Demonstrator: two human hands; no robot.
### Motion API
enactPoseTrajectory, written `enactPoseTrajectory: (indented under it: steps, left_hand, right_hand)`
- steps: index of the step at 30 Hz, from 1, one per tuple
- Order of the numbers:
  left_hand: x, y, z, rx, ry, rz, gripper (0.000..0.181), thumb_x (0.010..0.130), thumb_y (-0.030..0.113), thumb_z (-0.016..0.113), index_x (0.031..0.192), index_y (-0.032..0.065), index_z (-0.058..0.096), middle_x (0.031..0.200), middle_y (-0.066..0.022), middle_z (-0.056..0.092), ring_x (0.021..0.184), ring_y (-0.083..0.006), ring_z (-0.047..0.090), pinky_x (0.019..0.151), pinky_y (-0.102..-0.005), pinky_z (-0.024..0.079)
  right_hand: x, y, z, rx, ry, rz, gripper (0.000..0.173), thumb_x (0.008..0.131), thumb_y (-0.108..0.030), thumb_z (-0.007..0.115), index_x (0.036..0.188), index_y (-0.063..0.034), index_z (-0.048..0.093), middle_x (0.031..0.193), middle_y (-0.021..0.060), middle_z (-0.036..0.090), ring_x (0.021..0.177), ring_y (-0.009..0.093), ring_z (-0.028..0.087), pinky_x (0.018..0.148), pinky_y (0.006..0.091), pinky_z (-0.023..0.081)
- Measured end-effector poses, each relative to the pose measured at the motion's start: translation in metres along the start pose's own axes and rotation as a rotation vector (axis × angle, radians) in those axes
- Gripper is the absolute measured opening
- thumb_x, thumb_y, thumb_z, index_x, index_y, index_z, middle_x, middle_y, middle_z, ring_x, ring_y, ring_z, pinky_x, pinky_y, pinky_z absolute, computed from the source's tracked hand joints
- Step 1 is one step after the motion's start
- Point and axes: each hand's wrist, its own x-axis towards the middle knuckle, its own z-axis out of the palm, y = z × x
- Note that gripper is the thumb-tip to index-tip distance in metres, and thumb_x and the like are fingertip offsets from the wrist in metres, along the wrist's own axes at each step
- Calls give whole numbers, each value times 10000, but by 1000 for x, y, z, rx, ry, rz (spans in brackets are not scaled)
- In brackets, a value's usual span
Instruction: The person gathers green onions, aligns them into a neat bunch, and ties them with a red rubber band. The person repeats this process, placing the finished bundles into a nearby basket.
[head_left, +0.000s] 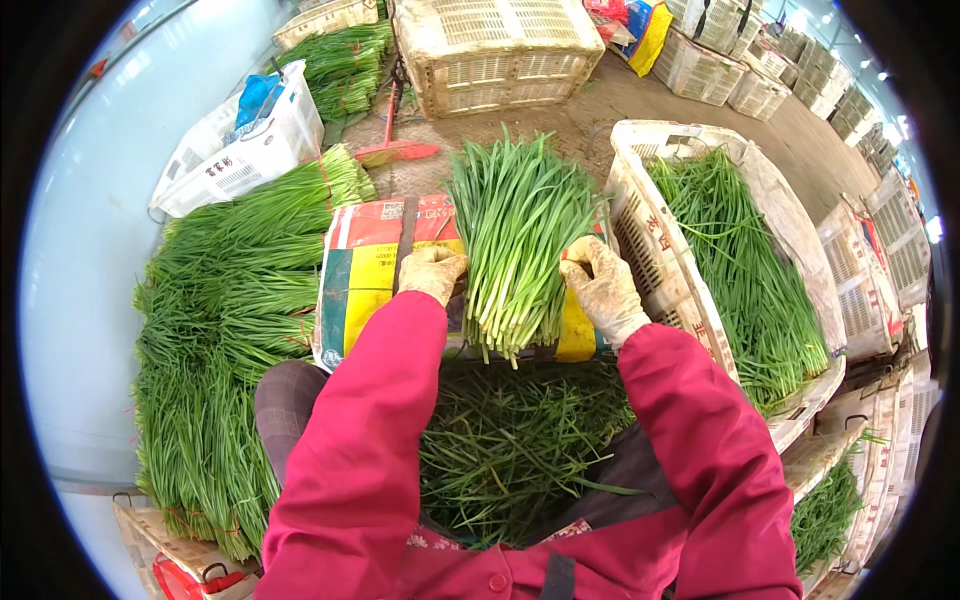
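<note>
A loose bunch of green garlic chives (525, 240) lies across a bag-covered work surface (367, 277) in front of me, pale cut ends towards me. My left hand (433, 271), in a soiled light glove, is curled at the left side of the bunch; its fingertips are partly hidden, and I cannot tell whether they grip anything. On the other side, my right hand (600, 285), gloved alike, pinches a small bit of red tie (564, 256) against the bunch's edge. Whether the tie passes under the stems is hidden.
Tied chive bundles (225, 322) are piled at left, beside a white plastic basket (247, 150). At right stands a crate (667, 247) holding more chives (742, 277). Loose trimmed leaves (517, 442) lie between my knees. A large crate (495, 60) and a red-handled tool (397, 150) are ahead.
</note>
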Motion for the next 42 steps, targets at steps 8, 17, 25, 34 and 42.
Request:
enactPoseTrajectory:
  steps: [8, 17, 25, 34, 42]
  left_hand:
    - [-17, 63, 21, 818, 56, 278, 176, 737, 223, 665, 842, 91, 715, 858, -174, 683, 877, -301, 655, 824, -370, 501]
    - [-33, 13, 46, 729, 406, 523, 129, 847, 187, 573, 904, 72, 579, 918, -188, 609, 849, -375, 616, 754, -458, 494]
    - [-60, 8, 40, 364, 305, 285, 112, 794, 130, 648, 847, 57, 581, 839, -199, 611, 832, -404, 602, 712, -458, 483]
    - [-81, -3, 69, 374, 122, 413, 121, 791, 131, 683, 878, 66, 632, 899, -179, 620, 872, -371, 608, 748, -447, 480]
    - [-63, 0, 55, 277, -117, 275, 124, 817, 122, 711, 882, 23, 675, 763, -56, 655, 701, -114, 580, 644, -283, 482]
  right_hand:
    - [6, -14, 35, -23, -86, -109, 95, 795, -48, 631, 861, -43, 563, 832, 135, 581, 798, 326, 589, 732, 345, 478]
    - [5, -21, 46, 83, -161, -128, 104, 772, -6, 631, 829, -33, 548, 814, 121, 569, 764, 298, 569, 714, 343, 470]
    - [4, -73, 45, 98, -199, -262, 140, 747, 3, 635, 836, -50, 541, 827, 118, 572, 796, 310, 576, 736, 357, 472]
    - [8, -26, 17, -55, -350, -21, 72, 774, -85, 627, 807, -35, 588, 805, 119, 603, 765, 283, 592, 711, 346, 476]
    - [-6, -27, 17, -151, -255, 130, 92, 765, -123, 657, 784, -47, 609, 795, 124, 623, 731, 268, 608, 676, 339, 483]
